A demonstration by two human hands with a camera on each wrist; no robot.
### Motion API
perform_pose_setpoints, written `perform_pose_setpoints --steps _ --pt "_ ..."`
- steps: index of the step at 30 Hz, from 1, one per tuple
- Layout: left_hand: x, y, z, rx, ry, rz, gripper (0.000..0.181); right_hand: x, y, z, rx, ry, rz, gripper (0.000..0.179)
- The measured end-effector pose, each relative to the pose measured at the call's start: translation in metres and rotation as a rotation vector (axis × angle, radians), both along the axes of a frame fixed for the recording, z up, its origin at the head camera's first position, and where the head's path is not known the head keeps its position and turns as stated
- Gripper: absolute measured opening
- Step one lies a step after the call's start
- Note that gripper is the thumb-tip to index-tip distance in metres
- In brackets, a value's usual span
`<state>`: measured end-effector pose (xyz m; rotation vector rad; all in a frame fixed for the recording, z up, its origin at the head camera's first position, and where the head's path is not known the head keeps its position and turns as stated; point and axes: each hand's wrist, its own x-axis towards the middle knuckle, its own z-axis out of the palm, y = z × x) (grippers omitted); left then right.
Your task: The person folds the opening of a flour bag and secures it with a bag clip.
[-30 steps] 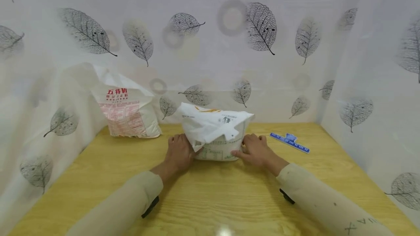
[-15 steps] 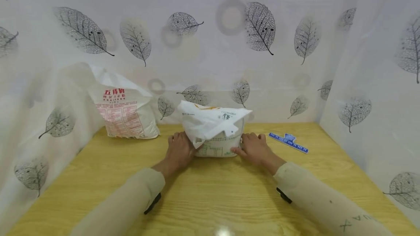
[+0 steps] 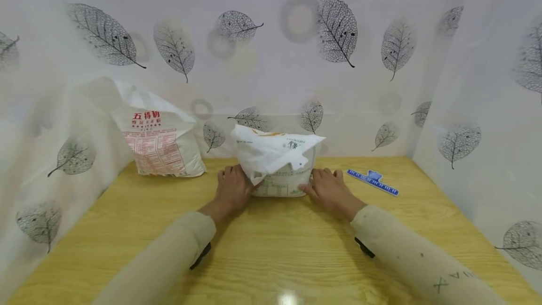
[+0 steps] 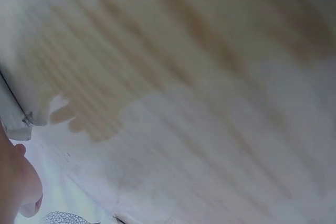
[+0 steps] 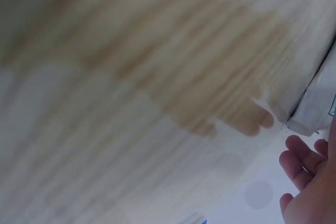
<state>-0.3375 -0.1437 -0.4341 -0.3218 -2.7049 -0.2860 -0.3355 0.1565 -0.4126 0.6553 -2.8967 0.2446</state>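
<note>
Only my head cam gets the whole white bag [image 3: 277,168], standing on the table [image 3: 271,241] between the left hand [image 3: 232,188] and right hand [image 3: 331,190], plus a red-printed bag [image 3: 158,142]. Right wrist cam adds fingertips [image 5: 291,163], loosely bent and spread; left wrist's mostly blurry tabletop, so I can't really tell that hand's grip
</note>
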Motion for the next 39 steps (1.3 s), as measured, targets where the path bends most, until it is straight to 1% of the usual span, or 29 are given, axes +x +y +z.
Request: perform_pose_setpoints --steps 9,11,16,18,21,27,31,35,39 --pt "-0.007 0.001 0.006 0.010 -0.046 0.015 0.071 -0.002 -0.001 0.006 0.006 -0.006 -0.018 0.078" --pt "-0.008 0.002 0.007 0.007 -0.044 0.016 0.072 -0.003 -0.001 0.006 0.013 -0.002 -0.027 0.077" --pt "-0.014 0.002 0.007 -0.037 -0.015 0.016 0.073 -0.009 -0.003 0.005 0.018 0.018 -0.043 0.075" --pt "-0.017 0.002 0.007 -0.050 -0.018 0.019 0.074 -0.011 -0.003 0.004 0.017 0.022 -0.050 0.075" --pt "-0.021 0.004 0.005 -0.050 -0.040 0.022 0.076 -0.014 -0.003 0.003 0.021 0.015 -0.060 0.075" --pt "-0.027 0.005 0.008 0.002 -0.081 0.028 0.079 -0.018 -0.004 0.003 0.006 0.002 -0.079 0.069" --pt "-0.031 0.003 0.010 0.044 -0.139 0.040 0.081 -0.020 -0.006 0.002 0.000 -0.017 -0.084 0.068" --pt "-0.033 0.000 0.012 0.109 -0.207 0.023 0.079 -0.021 -0.008 0.001 0.010 -0.032 -0.095 0.069" --pt "-0.036 -0.003 0.013 0.132 -0.227 0.006 0.079 -0.022 -0.008 0.002 0.017 -0.040 -0.104 0.070"
